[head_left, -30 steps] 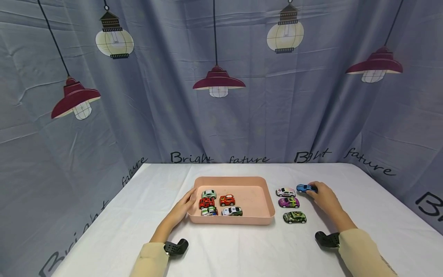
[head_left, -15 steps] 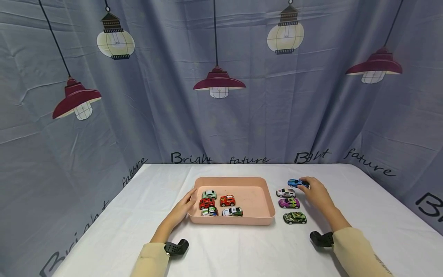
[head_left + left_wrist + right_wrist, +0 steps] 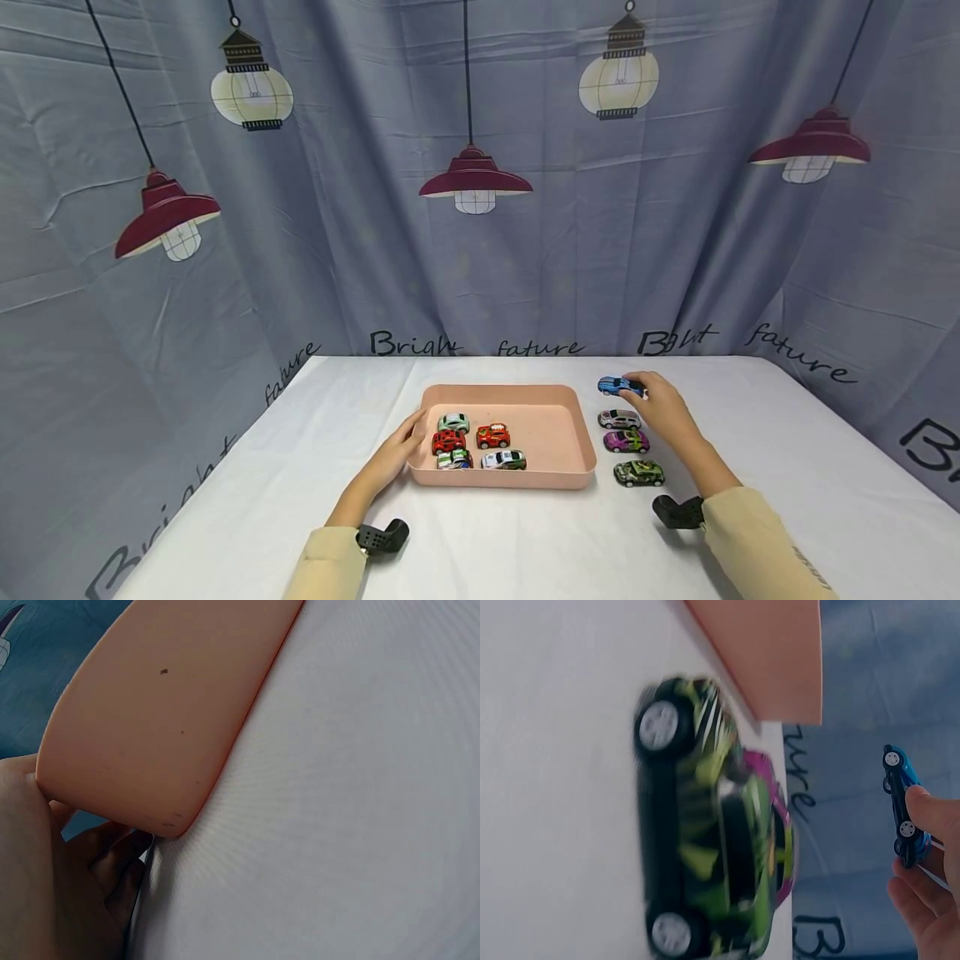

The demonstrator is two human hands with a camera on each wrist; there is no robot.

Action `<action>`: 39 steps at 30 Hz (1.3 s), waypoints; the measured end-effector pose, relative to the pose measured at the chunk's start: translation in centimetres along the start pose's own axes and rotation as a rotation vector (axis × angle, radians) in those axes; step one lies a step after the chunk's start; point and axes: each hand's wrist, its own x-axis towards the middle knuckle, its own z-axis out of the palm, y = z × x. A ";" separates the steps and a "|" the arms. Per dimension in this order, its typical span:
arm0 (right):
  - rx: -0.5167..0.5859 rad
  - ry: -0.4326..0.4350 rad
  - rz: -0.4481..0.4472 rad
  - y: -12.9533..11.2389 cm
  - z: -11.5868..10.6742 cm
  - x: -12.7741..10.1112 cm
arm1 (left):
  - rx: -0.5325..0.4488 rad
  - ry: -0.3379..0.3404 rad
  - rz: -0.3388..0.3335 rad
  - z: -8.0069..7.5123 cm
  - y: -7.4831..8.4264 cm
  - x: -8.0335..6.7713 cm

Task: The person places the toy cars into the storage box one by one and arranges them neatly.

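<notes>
I am pinching the blue toy car point(image 3: 613, 386) in the fingertips of my right hand point(image 3: 660, 410), holding it lifted off the counter point(image 3: 787, 467), just beyond the far right corner of the pink tray point(image 3: 577, 467). Below it, three cars are standing in a row beside the tray: a silver one point(image 3: 618, 418), a purple one point(image 3: 626, 440) and a green one point(image 3: 639, 472). My left hand point(image 3: 401, 446) is resting with its fingers lying loosely against the tray's left wall, gripping nothing. Inside the tray, five cars are sitting toward its left half: a pale green one point(image 3: 453, 422), two red ones point(image 3: 447, 441) point(image 3: 492, 434), and two white-and-green ones point(image 3: 453, 458) point(image 3: 503, 459).
</notes>
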 end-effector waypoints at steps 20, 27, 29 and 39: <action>0.063 -0.056 -0.013 -5.3 2.5 0.8 | 0.009 -0.009 -0.004 0.0 -0.1 -0.2; 0.060 -0.089 -0.017 -6.6 3.7 0.9 | 0.021 -0.007 -0.002 -0.1 0.0 0.0; 0.063 -0.100 -0.022 -6.9 4.0 1.0 | 0.020 -0.008 0.005 -0.1 0.0 0.0; 0.091 -0.131 -0.048 -8.3 6.4 1.3 | 0.021 -0.006 -0.003 -0.1 0.1 0.1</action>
